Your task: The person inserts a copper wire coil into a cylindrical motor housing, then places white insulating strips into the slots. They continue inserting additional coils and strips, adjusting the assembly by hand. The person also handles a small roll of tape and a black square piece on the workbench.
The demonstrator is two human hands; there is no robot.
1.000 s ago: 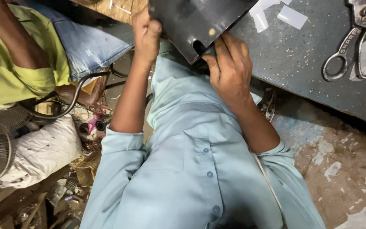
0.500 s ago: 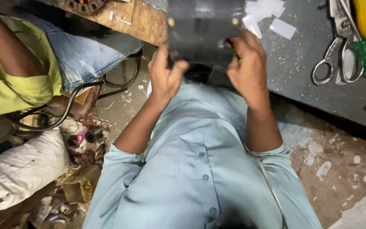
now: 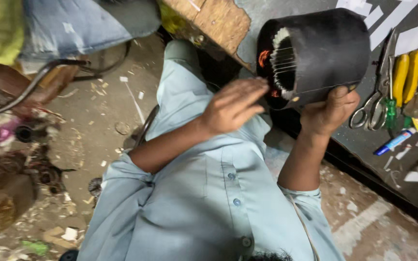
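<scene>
Upper right of frame: black cylindrical motor stator with wire windings (image 3: 315, 55), axis roughly level, open end facing left, gripped underneath by right hand (image 3: 329, 113); left hand (image 3: 233, 106) open-fingered, touching its open end.

Both hands (image 3: 286, 108) on black motor stator (image 3: 318, 55).

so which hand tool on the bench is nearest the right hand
The steel scissors, lying just beside the right hand; the green-handled screwdriver and yellow-handled pliers lie farther off.
</scene>
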